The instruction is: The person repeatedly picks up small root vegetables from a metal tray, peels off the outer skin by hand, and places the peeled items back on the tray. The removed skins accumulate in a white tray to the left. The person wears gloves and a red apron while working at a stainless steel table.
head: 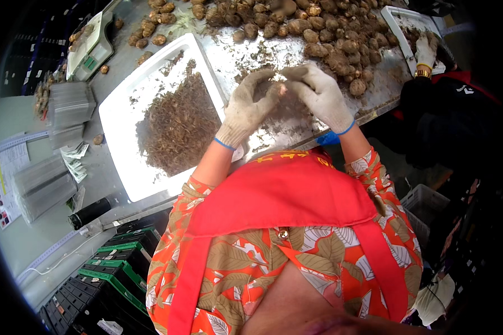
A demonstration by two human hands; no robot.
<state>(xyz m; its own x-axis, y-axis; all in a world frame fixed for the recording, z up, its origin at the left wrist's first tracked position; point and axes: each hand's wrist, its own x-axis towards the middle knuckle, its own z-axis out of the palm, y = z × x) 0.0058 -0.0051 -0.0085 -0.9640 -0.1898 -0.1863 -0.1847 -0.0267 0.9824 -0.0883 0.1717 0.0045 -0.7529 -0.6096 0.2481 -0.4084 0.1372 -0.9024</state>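
Both my hands wear soiled white knit gloves with blue cuffs and meet over the metal table. My left hand (248,106) curls its fingers around what looks like a small taro corm (282,89); only its pinkish end shows. Against it from the other side, my right hand (320,94) has its fingers bent, and their grip is partly hidden. Left of my hands lies a white foam tray (119,167) holding a heap of brown fibrous scrapings (180,121). Beyond my right hand rises a large pile of hairy brown taro corms (339,42).
A kitchen scale (90,50) bears corms at the far left. Stacked clear plastic containers (69,106) and a black cylindrical bottle (90,212) stand nearer. A co-worker's gloved hand (426,50) reaches into another foam tray (396,31) at right. Black and green crates (113,268) stand below the table edge.
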